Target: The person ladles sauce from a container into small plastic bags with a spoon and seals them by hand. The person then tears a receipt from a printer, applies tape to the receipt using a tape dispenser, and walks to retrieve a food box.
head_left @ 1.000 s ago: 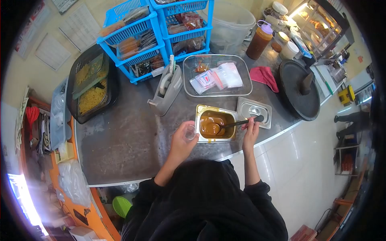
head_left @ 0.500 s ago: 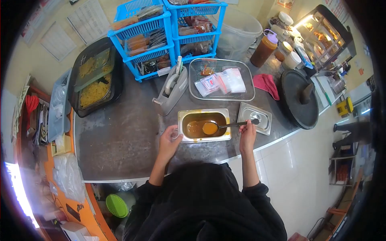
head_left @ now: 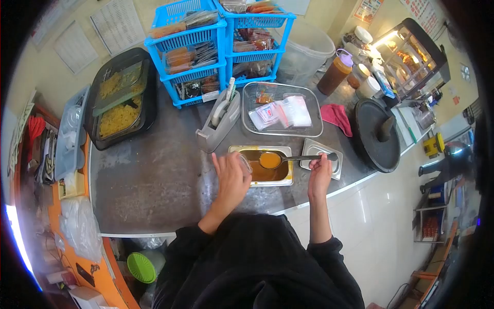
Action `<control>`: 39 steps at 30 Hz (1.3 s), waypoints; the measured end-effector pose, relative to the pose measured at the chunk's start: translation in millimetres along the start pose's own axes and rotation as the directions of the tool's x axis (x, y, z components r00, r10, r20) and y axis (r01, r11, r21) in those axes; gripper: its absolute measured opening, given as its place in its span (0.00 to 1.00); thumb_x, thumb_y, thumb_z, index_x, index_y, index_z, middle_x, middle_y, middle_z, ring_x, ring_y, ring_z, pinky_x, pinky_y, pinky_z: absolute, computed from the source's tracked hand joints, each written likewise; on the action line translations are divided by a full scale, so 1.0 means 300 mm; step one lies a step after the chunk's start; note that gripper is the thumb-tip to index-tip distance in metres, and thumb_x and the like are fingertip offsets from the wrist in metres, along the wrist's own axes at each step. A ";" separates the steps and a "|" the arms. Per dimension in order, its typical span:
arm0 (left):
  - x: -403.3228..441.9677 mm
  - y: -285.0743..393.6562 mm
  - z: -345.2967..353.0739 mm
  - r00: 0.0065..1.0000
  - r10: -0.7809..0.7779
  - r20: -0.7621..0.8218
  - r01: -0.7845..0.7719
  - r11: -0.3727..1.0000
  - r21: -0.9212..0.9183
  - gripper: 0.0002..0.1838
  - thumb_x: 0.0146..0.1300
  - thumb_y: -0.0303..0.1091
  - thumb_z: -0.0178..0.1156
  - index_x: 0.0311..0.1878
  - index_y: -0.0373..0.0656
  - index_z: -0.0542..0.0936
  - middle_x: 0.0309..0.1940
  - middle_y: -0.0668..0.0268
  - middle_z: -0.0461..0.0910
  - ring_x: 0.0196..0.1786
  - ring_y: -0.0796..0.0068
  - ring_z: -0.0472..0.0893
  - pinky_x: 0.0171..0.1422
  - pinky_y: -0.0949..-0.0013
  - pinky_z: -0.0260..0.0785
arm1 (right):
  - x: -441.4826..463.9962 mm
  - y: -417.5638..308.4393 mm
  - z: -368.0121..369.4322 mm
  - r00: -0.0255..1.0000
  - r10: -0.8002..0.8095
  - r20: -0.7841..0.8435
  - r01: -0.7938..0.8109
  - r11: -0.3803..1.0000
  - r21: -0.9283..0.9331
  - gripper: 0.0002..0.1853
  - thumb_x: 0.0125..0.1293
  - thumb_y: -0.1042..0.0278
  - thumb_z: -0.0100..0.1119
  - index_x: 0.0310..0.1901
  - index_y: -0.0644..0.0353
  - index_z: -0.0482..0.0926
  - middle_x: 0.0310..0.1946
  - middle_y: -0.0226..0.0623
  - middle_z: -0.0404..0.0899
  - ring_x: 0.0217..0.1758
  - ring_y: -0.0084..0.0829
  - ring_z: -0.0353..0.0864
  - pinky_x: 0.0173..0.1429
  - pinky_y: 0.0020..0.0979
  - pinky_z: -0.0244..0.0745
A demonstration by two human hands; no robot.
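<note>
My right hand (head_left: 320,172) is closed around the dark handle of a ladle (head_left: 271,160). Orange-brown sauce fills its bowl, raised over a steel food pan (head_left: 289,177) of the same sauce. At the pan's left end, my left hand (head_left: 231,175) pinches a small clear plastic bag (head_left: 245,164), its mouth close to the ladle bowl; fingers partly hide it. A steel pan lid (head_left: 334,167) lies just beyond my right hand.
Behind the pan stand a tape dispenser (head_left: 218,129) and a wire basket (head_left: 283,135) with plastic bags. Blue racks (head_left: 193,69) hold packets. To the right are a pink cloth (head_left: 337,118), a stone mortar (head_left: 368,144) and a sauce bottle (head_left: 334,74); left, a black tray (head_left: 94,110).
My left hand has moved right over the pan's left end, bringing the plastic bag beside the ladle. The filled ladle has risen slightly.
</note>
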State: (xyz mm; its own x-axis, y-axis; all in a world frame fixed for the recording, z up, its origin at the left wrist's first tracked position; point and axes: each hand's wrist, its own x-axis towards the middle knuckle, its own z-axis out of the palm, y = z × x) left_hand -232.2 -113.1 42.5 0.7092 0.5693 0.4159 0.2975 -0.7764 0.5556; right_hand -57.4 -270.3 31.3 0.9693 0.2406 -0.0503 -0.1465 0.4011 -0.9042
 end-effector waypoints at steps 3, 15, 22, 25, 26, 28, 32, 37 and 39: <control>0.022 0.021 0.016 0.998 0.023 0.058 -0.024 1.000 0.004 0.32 0.41 0.25 0.64 0.52 0.33 0.62 0.44 0.55 0.67 0.52 0.54 0.65 0.70 0.40 0.33 | -0.005 -0.025 0.019 0.999 -0.047 -0.008 0.047 0.999 -0.003 0.11 0.70 0.60 0.46 0.39 0.59 0.70 0.25 0.27 0.68 0.27 0.19 0.66 0.34 0.22 0.61; 0.044 0.065 0.039 0.994 0.046 0.095 -0.040 0.997 -0.068 0.32 0.41 0.25 0.64 0.51 0.33 0.62 0.44 0.55 0.68 0.52 0.54 0.66 0.71 0.40 0.33 | -0.146 -0.148 0.168 0.896 -0.422 0.139 0.444 0.845 -0.298 0.09 0.71 0.66 0.41 0.41 0.63 0.67 0.33 0.35 0.68 0.28 0.21 0.67 0.36 0.23 0.63; 0.043 0.059 0.070 0.997 0.046 0.068 -0.036 0.989 -0.144 0.31 0.43 0.26 0.63 0.51 0.33 0.62 0.44 0.54 0.68 0.52 0.53 0.66 0.71 0.40 0.33 | -0.207 -0.160 0.136 0.526 -0.607 0.595 0.842 0.469 -0.266 0.05 0.66 0.75 0.41 0.40 0.66 0.65 0.32 0.43 0.70 0.27 0.27 0.71 0.34 0.27 0.68; 0.044 0.066 0.062 0.996 0.047 0.080 -0.029 0.977 -0.211 0.31 0.43 0.26 0.63 0.52 0.34 0.62 0.44 0.54 0.68 0.52 0.52 0.66 0.70 0.40 0.33 | -0.205 -0.183 0.140 0.449 -0.644 0.620 0.889 0.391 -0.238 0.05 0.66 0.73 0.41 0.40 0.65 0.65 0.28 0.43 0.71 0.28 0.28 0.69 0.35 0.27 0.66; 0.040 0.069 0.066 0.997 0.039 0.065 -0.023 0.974 -0.226 0.30 0.43 0.26 0.63 0.52 0.34 0.62 0.44 0.55 0.68 0.52 0.52 0.66 0.70 0.41 0.33 | -0.195 -0.185 0.133 0.454 -0.664 0.593 0.885 0.412 -0.217 0.05 0.67 0.73 0.40 0.40 0.64 0.65 0.29 0.43 0.70 0.28 0.27 0.69 0.36 0.27 0.66; 0.040 0.075 0.070 0.999 0.031 0.044 -0.018 0.966 -0.258 0.30 0.44 0.26 0.63 0.52 0.35 0.62 0.44 0.55 0.68 0.52 0.52 0.65 0.70 0.41 0.33 | -0.177 -0.192 0.127 0.568 -0.688 0.451 0.820 0.515 -0.248 0.06 0.68 0.71 0.39 0.40 0.64 0.65 0.31 0.40 0.69 0.28 0.25 0.68 0.36 0.26 0.64; 0.030 0.079 0.072 0.999 -0.032 0.022 0.037 0.958 -0.285 0.30 0.45 0.27 0.62 0.52 0.36 0.61 0.45 0.54 0.68 0.55 0.52 0.64 0.71 0.42 0.31 | -0.100 -0.207 0.117 0.865 -0.500 0.043 0.493 0.829 -0.264 0.12 0.72 0.62 0.39 0.40 0.63 0.66 0.30 0.34 0.67 0.27 0.20 0.67 0.36 0.23 0.64; -0.002 0.087 0.094 0.986 -0.162 -0.042 0.145 0.951 -0.275 0.29 0.46 0.27 0.60 0.53 0.39 0.60 0.47 0.55 0.65 0.58 0.54 0.63 0.72 0.43 0.27 | 0.048 -0.041 -0.018 0.971 -0.202 0.131 0.235 0.908 -0.346 0.13 0.72 0.60 0.42 0.41 0.62 0.68 0.25 0.30 0.68 0.28 0.18 0.68 0.36 0.22 0.65; -0.012 0.103 0.095 0.976 -0.204 -0.079 0.175 0.944 -0.281 0.29 0.46 0.27 0.60 0.52 0.39 0.60 0.47 0.55 0.65 0.58 0.53 0.63 0.72 0.43 0.28 | 0.062 0.023 -0.024 0.953 -0.089 0.289 0.207 0.889 -0.408 0.12 0.72 0.61 0.43 0.43 0.62 0.68 0.26 0.32 0.70 0.29 0.18 0.70 0.36 0.22 0.65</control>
State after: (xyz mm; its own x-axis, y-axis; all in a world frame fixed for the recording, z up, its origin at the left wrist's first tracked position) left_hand -207.4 -146.8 37.7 0.5806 0.7355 0.3493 0.2249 -0.5572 0.7994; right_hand -38.8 -269.5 21.1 0.8798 0.4492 0.1552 0.1509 0.0456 -0.9875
